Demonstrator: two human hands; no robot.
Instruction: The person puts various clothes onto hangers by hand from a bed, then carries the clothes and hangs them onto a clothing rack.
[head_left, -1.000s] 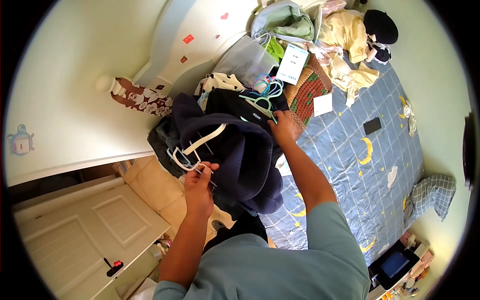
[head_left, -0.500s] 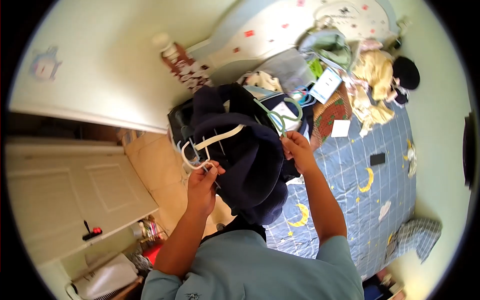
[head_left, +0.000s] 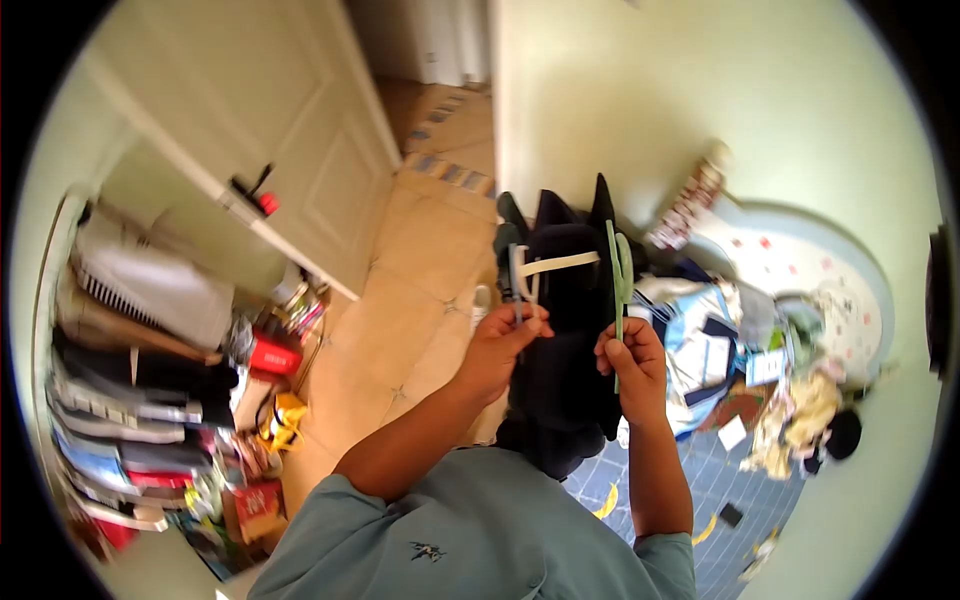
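My left hand [head_left: 503, 346] is closed around the hooks of a white clothes hanger [head_left: 562, 264] and a grey hanger beside it. In my right hand [head_left: 636, 360] a pale green clothes hanger [head_left: 622, 275] is pinched between thumb and fingers, standing nearly edge-on to me. Dark navy and black garments [head_left: 562, 390] hang in a bundle between my two hands, in front of my body. Their lower parts and the exact number of hangers are hidden.
To the right is a bed with a blue checked cover [head_left: 660, 490] and a heap of clothes [head_left: 800, 420]. A door [head_left: 290, 110] stands at upper left above the tiled floor [head_left: 400, 300]. Shelved or hanging clothes [head_left: 130, 430] and a red box [head_left: 272, 354] line the left.
My view has turned left, away from the bed toward the door and the clothes at left. Both hands keep hold of the hangers, and the garments have swung round with them.
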